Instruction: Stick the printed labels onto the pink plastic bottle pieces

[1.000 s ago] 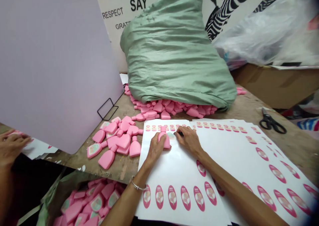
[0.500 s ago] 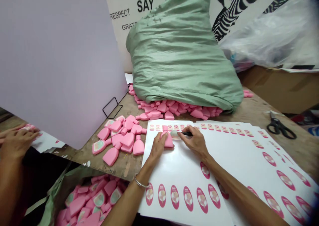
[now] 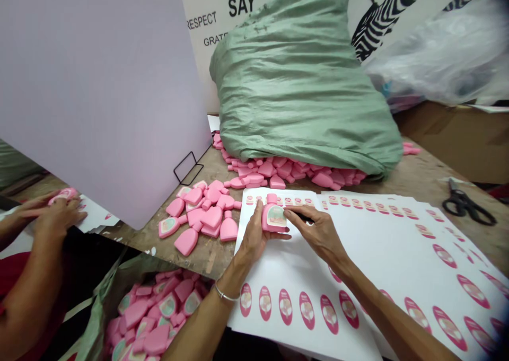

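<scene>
My left hand (image 3: 253, 238) is closed round a small pink bottle (image 3: 272, 197), cap end pointing away from me, above the sticker sheet (image 3: 278, 265). A pale green label (image 3: 275, 217) lies against the bottle's front face. At the label's right edge are the fingertips of my right hand (image 3: 324, 234), pinching a thin black-handled tool (image 3: 304, 217). Its tip is hidden, so I cannot tell its kind. Rows of oval pink stickers and small labels remain on the sheets beneath both hands.
Loose pink bottles (image 3: 210, 218) lie left of the sheets. A green sack (image 3: 302, 96) stands behind over more bottles. Below the table edge, an open sack holds labelled bottles (image 3: 159, 313). Black scissors (image 3: 467, 204) lie right. A grey panel (image 3: 99, 85) separates a co-worker's hands (image 3: 59, 212).
The pale green label, held by my right hand beside the bottle before, is now on the bottle's face. My left hand has tilted the bottle. The camera view has shifted slightly left.
</scene>
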{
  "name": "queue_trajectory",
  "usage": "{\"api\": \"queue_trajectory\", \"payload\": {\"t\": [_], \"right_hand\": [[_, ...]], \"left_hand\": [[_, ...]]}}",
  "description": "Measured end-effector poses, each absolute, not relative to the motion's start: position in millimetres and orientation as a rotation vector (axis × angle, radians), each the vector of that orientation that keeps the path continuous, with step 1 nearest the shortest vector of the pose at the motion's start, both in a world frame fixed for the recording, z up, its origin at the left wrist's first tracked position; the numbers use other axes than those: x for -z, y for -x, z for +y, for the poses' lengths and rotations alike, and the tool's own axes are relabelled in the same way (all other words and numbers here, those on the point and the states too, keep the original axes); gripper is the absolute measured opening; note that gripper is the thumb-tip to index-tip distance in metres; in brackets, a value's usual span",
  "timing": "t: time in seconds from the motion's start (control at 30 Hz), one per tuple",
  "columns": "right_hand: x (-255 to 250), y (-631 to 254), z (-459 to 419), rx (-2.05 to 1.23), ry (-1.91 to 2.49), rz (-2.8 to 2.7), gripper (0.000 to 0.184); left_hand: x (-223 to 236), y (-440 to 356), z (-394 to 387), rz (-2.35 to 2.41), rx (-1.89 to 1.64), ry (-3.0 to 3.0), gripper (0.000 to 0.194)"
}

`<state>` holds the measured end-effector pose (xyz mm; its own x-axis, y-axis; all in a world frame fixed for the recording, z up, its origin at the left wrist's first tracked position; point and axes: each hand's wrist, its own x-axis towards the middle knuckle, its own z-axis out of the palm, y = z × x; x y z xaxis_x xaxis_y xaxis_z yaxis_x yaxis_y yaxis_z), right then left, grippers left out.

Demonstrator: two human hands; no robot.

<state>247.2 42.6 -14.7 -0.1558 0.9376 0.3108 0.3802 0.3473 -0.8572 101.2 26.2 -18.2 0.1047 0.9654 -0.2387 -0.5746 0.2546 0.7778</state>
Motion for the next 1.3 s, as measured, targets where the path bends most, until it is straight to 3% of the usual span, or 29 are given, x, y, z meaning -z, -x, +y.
{"api": "queue_trajectory", "payload": {"t": [0.5,0.67,0.87,1.0,1.1,1.2,1.3], "right_hand": [[12,-242,42,-0.722,1.146,-1.717,0.02],[12,-240,41,-0.647,1.146,-1.752,0.02],[10,-246,46,-0.361,1.292,-1.857,0.035],[7,-247,53,-0.736,1.335,-1.776,0.058],[10,-246,59,-1.006,1.271,-1.781,0.065],[21,-254,69,-0.975,1.35,-1.801,0.058],[42,-272,82,-0.703,1.505,-1.854,0.048]], "left_hand": [[18,-98,25,0.786,-1.248,-0.606,0.053],[13,-97,21,0.774,-1.263,-0.723,0.031],[11,-91,15,0.714,-1.234,-0.812,0.032],[4,-93,7,0.744,-1.168,-0.819,0.03],[-2,-94,-4,0.689,-1.109,-0.822,0.034],[-4,-85,-20,0.637,-1.058,-0.815,0.036],[-3,-63,-38,0.762,-1.075,-0.876,0.033]]}}
